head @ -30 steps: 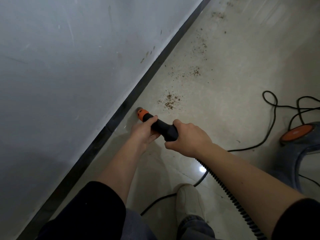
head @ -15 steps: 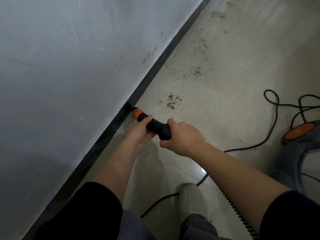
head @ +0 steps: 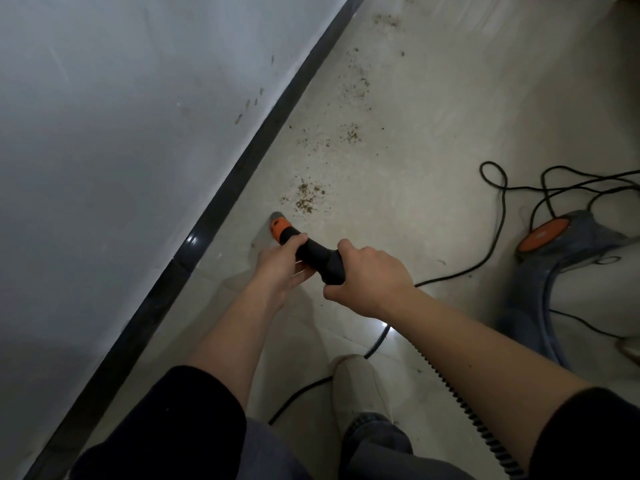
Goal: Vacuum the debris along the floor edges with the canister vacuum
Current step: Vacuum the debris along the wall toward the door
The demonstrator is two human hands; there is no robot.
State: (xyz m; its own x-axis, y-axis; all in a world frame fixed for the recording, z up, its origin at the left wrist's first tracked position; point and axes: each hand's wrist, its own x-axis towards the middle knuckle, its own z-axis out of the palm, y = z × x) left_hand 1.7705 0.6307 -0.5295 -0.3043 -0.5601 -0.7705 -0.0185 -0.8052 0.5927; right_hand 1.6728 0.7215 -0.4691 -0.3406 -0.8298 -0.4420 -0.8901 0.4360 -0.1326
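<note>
Pale polished floor [head: 433, 109] meets a grey wall [head: 121, 133] along a dark skirting [head: 242, 171]; brown debris [head: 306, 199] lies in scattered patches near that edge, the nearest just ahead of the nozzle [head: 278, 226]. Nozzle tip sits low at the floor, close to the skirting but apart from it; contact with the floor cannot be confirmed. Left hand [head: 277, 271] holds the black handle [head: 322, 259] just behind the orange collar, thumb on top and fingers [head: 300, 274] curled beneath. Right hand [head: 374, 275] is wrapped round the rear of the handle, where the ribbed hose [head: 460, 393] leaves it. Canister [head: 561, 258] stands on the floor to the right, well apart from the nozzle, with cord [head: 498, 209] looped loosely beside it. Assessment: handle appears to be rigid plastic, light and not fragile, so the present two-handed hold looks sound, front hand steering and rear hand bearing the load. Hose is judged flexible and springy, likely to tug backward on a long reach. Canister is the heavy part and would trail by the hose. Loose cord near the shoe [head: 360, 382] is a snagging risk
</note>
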